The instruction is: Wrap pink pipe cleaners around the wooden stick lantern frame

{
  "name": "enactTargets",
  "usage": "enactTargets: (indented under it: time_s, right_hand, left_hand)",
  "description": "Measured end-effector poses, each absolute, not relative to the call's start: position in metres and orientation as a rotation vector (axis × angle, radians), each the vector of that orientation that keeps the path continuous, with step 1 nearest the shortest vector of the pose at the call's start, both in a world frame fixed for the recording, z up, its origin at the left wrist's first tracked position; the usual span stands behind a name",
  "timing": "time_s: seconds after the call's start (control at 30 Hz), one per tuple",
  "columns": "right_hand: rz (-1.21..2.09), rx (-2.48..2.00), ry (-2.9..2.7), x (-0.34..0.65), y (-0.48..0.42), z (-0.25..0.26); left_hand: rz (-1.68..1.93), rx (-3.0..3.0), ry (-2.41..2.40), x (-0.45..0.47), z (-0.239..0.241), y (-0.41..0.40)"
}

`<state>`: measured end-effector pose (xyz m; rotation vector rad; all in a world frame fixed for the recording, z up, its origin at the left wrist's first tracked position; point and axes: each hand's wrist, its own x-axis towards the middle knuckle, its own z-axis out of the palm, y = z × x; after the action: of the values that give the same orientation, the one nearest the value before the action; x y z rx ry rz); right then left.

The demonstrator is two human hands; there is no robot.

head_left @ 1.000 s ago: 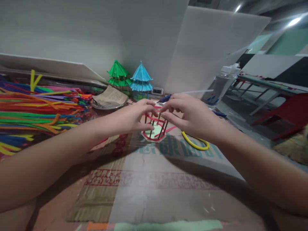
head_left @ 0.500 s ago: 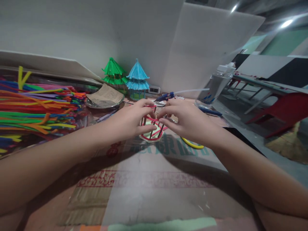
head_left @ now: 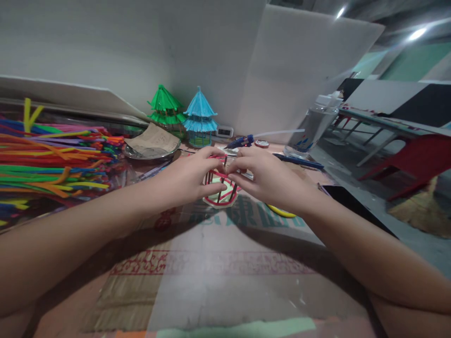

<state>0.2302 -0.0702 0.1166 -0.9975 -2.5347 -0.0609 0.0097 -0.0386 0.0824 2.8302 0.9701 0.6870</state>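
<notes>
A small pavilion frame (head_left: pixel 221 203) stands between my two hands, with a pale octagonal base edged in red, thin brown posts and a red strip round the upper part. My left hand (head_left: pixel 188 176) grips its left side, thumb in front and fingers curled over the top. From the right, my right hand (head_left: pixel 262 173) pinches the red strip near a brown post with thumb and forefinger. My fingers hide much of the frame's upper part. Just behind them lies a dark blue glue gun (head_left: pixel 241 142) with a glue stick in its rear.
Colourful pipe cleaners (head_left: pixel 52 159) fill the left side. Behind stand a green model pavilion (head_left: pixel 165 105), a blue one (head_left: pixel 199 112) and a metal dish (head_left: pixel 151 149) holding cardboard. A clear bottle (head_left: pixel 313 124), yellow ring (head_left: pixel 282 211) and black tablet-like slab (head_left: pixel 348 206) are at right.
My view has shifted slightly, so more of the black slab shows at right. Both hands stay at the pavilion frame, with only tiny finger movement.
</notes>
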Motion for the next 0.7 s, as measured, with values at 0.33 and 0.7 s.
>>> enactTargets:
  time_s: [0.33,0.7]
  right_hand:
    - [-0.043,-1.07,-2.508,0.23,-0.07,0.116]
    - [-0.072,-0.989,-2.344,0.24,-0.071,0.129]
  left_hand:
    - [0.697,2.84,0.946,0.01,0.082,-0.038]
    - [0.756,2.777,0.948,0.007,0.08,-0.036]
